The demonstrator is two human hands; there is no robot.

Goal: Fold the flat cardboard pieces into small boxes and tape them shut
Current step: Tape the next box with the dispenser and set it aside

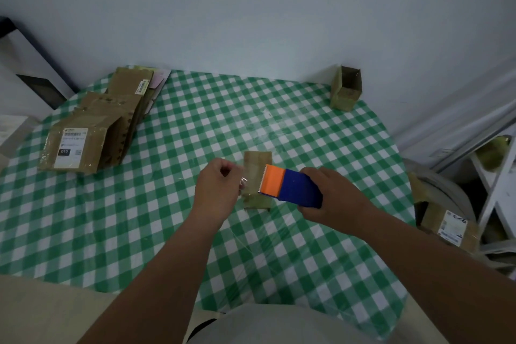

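Right hand (pixel 332 198) is wrapped around the blue tape dispenser (pixel 296 187), fingers curled under its body, orange toothed end aimed toward the other hand. Left hand (pixel 217 190) has its fingers curled in, pinching the free end of the clear tape (pixel 243 182) just off its fingertips. The strip runs taut between the two hands, and the small box (pixel 256 180) sits on the checked tablecloth (pixel 111 218) right below that stretch, between the two sets of fingers and partly behind the dispenser's nose.

Here's the danger, as I read it: neither hand steadies the box, so once the sticky strip touches down, any sideways pull could drag or tip it. Tape this thin could also curl back onto the pinching fingertips or crease before it lands, leaving the seam half sealed. Come down crooked and the flaps may spring open.

Well beyond the left fingers, the stack of flat cardboard pieces (pixel 97 131) waits; far past the right, an open folded box (pixel 346 89) stands upright.
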